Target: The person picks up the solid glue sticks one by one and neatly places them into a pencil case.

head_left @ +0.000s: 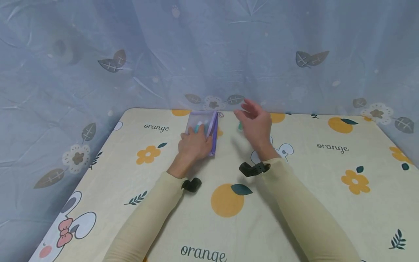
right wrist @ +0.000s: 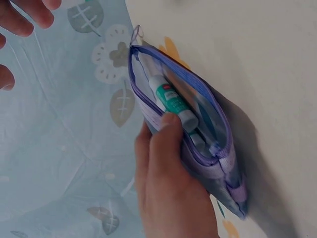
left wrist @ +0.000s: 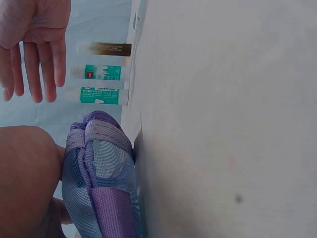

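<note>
My left hand grips a purple-edged mesh zipper pouch at the far side of the table. In the right wrist view the pouch's mouth gapes, with a green-and-white glue stick inside and another pale-ended tube below it; the left thumb lies over the rim. Raised to the right of the pouch, my right hand has loosely bent fingers and holds nothing. Near it, the left wrist view shows two green-and-white glue sticks and a dark gold tube standing upright.
A cream tablecloth printed with oranges, flowers and rabbits covers the table. Behind the far edge hangs a blue patterned curtain. Dark wrist bands sit at both cuffs.
</note>
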`<action>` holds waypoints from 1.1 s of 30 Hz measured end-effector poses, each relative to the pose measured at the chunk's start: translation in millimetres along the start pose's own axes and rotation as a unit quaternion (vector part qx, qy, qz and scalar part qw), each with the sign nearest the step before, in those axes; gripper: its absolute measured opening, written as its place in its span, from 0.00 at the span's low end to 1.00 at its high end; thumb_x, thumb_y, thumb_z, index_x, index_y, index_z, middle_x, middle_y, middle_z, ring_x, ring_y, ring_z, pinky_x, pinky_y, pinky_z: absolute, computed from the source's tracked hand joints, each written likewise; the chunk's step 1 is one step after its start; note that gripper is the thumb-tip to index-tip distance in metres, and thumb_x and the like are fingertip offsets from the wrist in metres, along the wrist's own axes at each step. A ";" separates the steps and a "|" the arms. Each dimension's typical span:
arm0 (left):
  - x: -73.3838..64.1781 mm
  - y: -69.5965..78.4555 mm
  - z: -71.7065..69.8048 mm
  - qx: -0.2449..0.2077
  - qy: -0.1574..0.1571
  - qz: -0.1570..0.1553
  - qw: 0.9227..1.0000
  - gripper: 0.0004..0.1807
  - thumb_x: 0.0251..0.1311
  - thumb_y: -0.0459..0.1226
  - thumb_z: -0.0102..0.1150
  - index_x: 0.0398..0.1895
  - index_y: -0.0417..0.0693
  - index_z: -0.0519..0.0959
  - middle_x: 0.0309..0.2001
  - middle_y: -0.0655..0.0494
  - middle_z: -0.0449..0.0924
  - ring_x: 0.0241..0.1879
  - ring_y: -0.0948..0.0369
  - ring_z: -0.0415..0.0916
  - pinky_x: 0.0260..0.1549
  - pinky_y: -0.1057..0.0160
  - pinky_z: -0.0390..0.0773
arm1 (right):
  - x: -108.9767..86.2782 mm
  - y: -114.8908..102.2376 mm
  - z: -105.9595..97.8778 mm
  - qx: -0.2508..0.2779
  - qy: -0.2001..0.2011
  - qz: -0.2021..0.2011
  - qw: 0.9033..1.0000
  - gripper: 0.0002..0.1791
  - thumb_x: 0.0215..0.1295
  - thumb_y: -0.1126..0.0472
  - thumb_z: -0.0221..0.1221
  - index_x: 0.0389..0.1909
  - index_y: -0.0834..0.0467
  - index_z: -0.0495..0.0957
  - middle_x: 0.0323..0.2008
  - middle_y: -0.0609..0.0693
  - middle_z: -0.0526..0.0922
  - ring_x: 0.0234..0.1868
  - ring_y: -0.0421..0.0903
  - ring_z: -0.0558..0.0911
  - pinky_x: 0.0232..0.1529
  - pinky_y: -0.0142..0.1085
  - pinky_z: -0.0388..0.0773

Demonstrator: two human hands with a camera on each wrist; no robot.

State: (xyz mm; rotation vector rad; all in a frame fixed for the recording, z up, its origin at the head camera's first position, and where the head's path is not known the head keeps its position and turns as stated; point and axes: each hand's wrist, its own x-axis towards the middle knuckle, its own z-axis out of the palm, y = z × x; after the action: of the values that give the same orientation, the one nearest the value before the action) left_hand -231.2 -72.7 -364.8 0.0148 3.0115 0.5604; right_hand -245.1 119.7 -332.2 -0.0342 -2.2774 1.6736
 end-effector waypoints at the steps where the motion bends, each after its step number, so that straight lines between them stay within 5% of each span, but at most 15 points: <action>1: -0.1 -0.2 -0.1 0.000 0.000 0.001 1.000 0.36 0.79 0.53 0.38 0.84 0.50 0.57 0.70 0.29 0.66 0.60 0.34 0.72 0.53 0.38 0.80 | 0.4 -0.2 -1.7 0.000 0.000 0.001 1.000 0.31 0.72 0.51 0.68 0.75 0.47 0.74 0.68 0.50 0.83 0.65 0.47 0.85 0.68 0.43 0.80; 20: -2.1 0.2 -1.5 -0.001 0.000 0.001 1.000 0.35 0.79 0.53 0.38 0.83 0.49 0.58 0.70 0.28 0.66 0.60 0.33 0.72 0.53 0.38 0.80 | 10.4 6.3 -36.5 -0.021 0.036 -0.018 0.999 0.31 0.74 0.50 0.66 0.75 0.48 0.74 0.68 0.52 0.83 0.66 0.47 0.84 0.71 0.41 0.77; 33: -1.7 -0.6 -0.6 -0.004 0.003 0.005 1.000 0.35 0.79 0.53 0.38 0.83 0.49 0.58 0.70 0.28 0.66 0.60 0.33 0.72 0.53 0.37 0.79 | 14.6 12.5 -64.6 -0.030 0.059 0.032 0.997 0.33 0.73 0.44 0.66 0.76 0.42 0.72 0.71 0.48 0.81 0.70 0.44 0.80 0.71 0.38 0.76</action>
State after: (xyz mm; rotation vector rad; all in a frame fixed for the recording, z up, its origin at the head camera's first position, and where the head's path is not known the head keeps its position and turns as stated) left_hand -229.6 -73.5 -364.3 0.0264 3.0177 0.5732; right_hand -244.0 186.4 -323.3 -0.2154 -2.2583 1.5894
